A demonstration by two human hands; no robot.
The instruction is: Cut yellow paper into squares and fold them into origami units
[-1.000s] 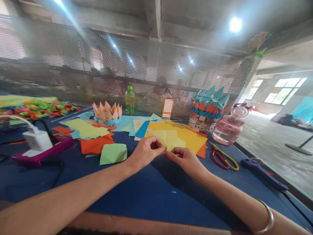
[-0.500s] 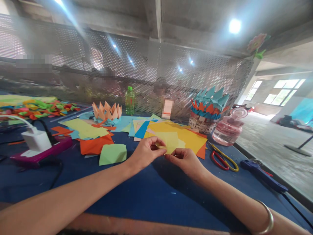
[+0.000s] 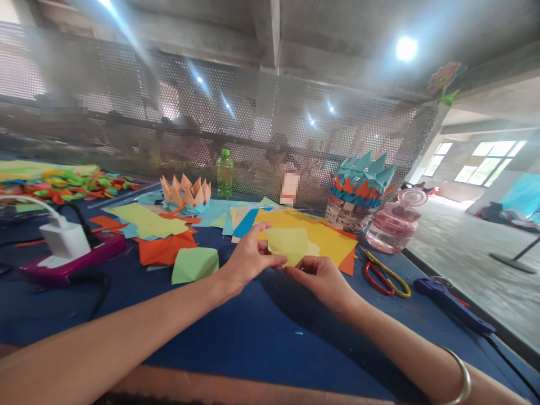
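Both hands hold a folded piece of pale yellow paper (image 3: 289,246) above the blue table top (image 3: 270,349). My left hand (image 3: 251,261) grips its left edge between thumb and fingers. My right hand (image 3: 314,275) pinches its lower edge. Behind the paper lie loose bright yellow sheets (image 3: 312,230) with orange corners showing. A green paper square (image 3: 194,265) lies left of my left hand, beside a large orange piece (image 3: 166,247). The held paper's lower fold is partly hidden by my fingers.
Folded paper crowns (image 3: 183,191) (image 3: 361,180) stand beyond the sheets, one on a woven basket (image 3: 348,216). Red-handled scissors (image 3: 382,275), a blue glue gun (image 3: 451,306) and a pink bottle (image 3: 394,222) lie right; a charger (image 3: 63,239) lies left. A perforated metal screen (image 3: 253,112) backs the table.
My left hand's fingers have spread and moved up and left along the paper, and more of the pale yellow paper now shows between my hands. The right hand has barely moved.
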